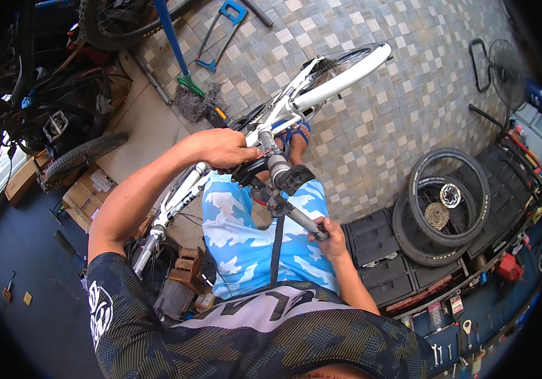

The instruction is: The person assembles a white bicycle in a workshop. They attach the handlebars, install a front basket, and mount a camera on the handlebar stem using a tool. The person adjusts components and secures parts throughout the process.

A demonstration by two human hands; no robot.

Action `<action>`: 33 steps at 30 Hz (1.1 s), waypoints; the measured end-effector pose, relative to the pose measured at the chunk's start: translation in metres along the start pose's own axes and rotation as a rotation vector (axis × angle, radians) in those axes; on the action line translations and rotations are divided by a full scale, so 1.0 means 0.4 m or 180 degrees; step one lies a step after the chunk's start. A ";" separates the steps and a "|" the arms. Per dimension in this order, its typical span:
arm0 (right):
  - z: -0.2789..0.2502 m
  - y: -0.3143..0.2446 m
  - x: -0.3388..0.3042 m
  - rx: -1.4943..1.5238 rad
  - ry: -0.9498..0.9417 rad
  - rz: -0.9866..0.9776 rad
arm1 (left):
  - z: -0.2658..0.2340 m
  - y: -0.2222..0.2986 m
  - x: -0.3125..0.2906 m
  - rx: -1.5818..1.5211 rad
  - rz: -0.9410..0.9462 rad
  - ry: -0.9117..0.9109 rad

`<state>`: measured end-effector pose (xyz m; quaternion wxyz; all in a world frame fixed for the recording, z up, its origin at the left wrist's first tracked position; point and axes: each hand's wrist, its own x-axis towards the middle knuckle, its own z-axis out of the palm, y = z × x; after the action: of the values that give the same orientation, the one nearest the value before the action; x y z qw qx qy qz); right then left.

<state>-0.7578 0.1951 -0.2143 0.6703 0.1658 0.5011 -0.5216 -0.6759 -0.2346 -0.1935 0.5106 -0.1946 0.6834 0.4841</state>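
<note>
A white bicycle frame [186, 186] lies across in front of me, above my legs. My left hand [223, 150] is closed beside the frame, next to a thick grey tubular piece [277, 164] and a black part [250, 170]; its fingers are partly hidden, so what it grips cannot be made out. My right hand [333, 239] wraps round the end of a grey tube [302, 219] over my right thigh. That tube runs up to a dark joint [276, 203] below the thick piece. A black strap [277, 249] hangs from there.
Two bicycle tyres [410, 237], one holding a cassette and disc, rest on black cases [372, 240] at right. A fan [506, 66] stands far right. At upper left are a mop [198, 104], a blue hacksaw [223, 31] and other bicycle parts. Cardboard [91, 192] lies left.
</note>
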 end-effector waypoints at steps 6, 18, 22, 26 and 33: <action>0.082 -0.027 0.011 -0.1087 0.0319 0.0244 | 0.029 -0.011 -0.026 0.0538 -0.0038 0.0884; 0.156 -0.067 0.029 -0.1089 0.0328 -0.0017 | -0.032 -0.007 -0.063 0.1072 -0.0154 0.1036; 0.178 -0.041 0.032 -0.0894 0.0675 -0.0326 | 0.003 0.004 -0.056 0.1087 -0.0142 0.1265; 0.169 0.003 0.073 -0.1340 0.1075 -0.0465 | 0.124 -0.006 -0.052 0.1086 0.0153 0.2925; 0.199 -0.095 0.059 -0.0396 0.0987 0.0907 | 0.174 -0.020 -0.030 0.0754 0.0347 0.3591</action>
<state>-0.7520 0.1079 -0.1878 0.6611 0.2715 0.6009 -0.3579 -0.6297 -0.1812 -0.1873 0.0598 -0.3286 0.9085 0.2513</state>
